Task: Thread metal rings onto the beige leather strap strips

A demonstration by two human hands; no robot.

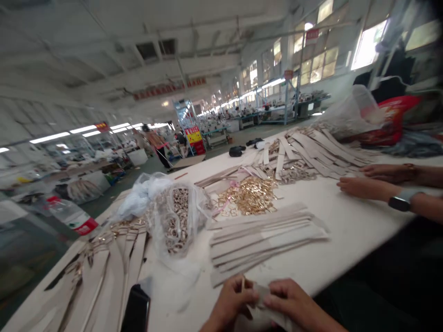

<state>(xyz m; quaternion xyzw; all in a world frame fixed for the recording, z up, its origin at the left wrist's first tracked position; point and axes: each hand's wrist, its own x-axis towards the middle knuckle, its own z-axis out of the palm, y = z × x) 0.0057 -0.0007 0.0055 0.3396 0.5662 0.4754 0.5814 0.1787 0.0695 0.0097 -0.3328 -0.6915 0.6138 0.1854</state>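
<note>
At the near edge of the white tabletop [346, 230], the left hand [230, 299] and the right hand [294, 304] meet on one pale strap [263, 306]. The fingers [242, 288] of the left hand are curled and pinch a small gold piece against the strap end; the fingers of the right hand are bent and pressed down on the same strap. A dark phone [136, 311] lies just left of the hands. Behind them sits a stack of pale straps [263, 240]. A clear bag of metal buckles [176, 219] is to the left, and a loose heap of gold buckles [251, 196] is further back. On the right, another person's hands [370, 182] rest flat on the tabletop, one wrist with a dark watch [399, 203]. Far off stands a yellow and red sign [194, 138]; its writing is too blurry to read.
</note>
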